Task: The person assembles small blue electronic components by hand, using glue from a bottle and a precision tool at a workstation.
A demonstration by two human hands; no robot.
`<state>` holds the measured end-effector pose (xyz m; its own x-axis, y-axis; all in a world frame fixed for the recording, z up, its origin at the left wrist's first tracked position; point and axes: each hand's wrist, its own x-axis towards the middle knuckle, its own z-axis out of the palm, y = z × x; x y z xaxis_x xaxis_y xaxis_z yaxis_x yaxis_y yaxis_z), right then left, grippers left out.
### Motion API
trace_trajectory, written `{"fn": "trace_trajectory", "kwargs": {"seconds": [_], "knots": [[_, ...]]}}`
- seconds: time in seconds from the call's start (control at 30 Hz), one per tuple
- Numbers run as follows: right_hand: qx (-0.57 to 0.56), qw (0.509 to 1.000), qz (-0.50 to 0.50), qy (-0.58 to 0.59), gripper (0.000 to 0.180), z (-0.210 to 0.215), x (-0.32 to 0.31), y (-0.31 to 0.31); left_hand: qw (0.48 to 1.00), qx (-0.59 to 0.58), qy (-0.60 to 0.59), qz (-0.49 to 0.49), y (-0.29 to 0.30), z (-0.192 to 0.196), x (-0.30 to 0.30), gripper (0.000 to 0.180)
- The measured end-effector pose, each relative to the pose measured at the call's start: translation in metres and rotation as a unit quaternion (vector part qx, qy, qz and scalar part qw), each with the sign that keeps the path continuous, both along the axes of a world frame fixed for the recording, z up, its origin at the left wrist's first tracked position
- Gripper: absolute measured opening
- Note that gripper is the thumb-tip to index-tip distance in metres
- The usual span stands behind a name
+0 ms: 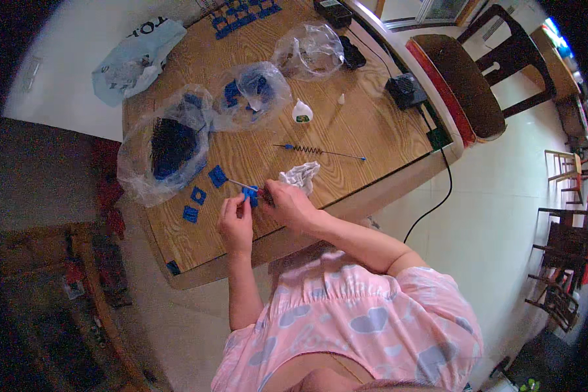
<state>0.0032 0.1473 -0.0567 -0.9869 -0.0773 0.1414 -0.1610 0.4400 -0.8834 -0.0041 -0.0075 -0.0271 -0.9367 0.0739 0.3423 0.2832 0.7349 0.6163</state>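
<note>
Left hand (236, 219): pinching a small blue plastic square piece (249, 196) at the wooden table's (372, 130) near edge.
Right hand (287, 204): closed around a thin blue-tipped rod (240, 185) touching that piece.
Nearby: crumpled white cloth (300, 176).

A wooden desk (372, 124) is filling the upper middle of the frame. Clear plastic bags (166, 147) holding blue pieces are lying at its left, a small glue bottle (302, 112) is standing near centre, and a dark chair (483, 72) is sitting at upper right.

Bare wood right of the crumpled cloth (300, 176), hemmed by spring rod (317, 151) and plastic bags (166, 144).
</note>
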Motion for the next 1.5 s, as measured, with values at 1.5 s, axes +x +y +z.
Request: {"fn": "trace_trajectory", "kwargs": {"seconds": [1.5], "knots": [[-0.102, 0.994, 0.013, -0.047, 0.019, 0.020, 0.000, -0.006, 0.937, 0.320, -0.107, 0.092, -0.022, -0.048, 0.003, 0.020]]}}
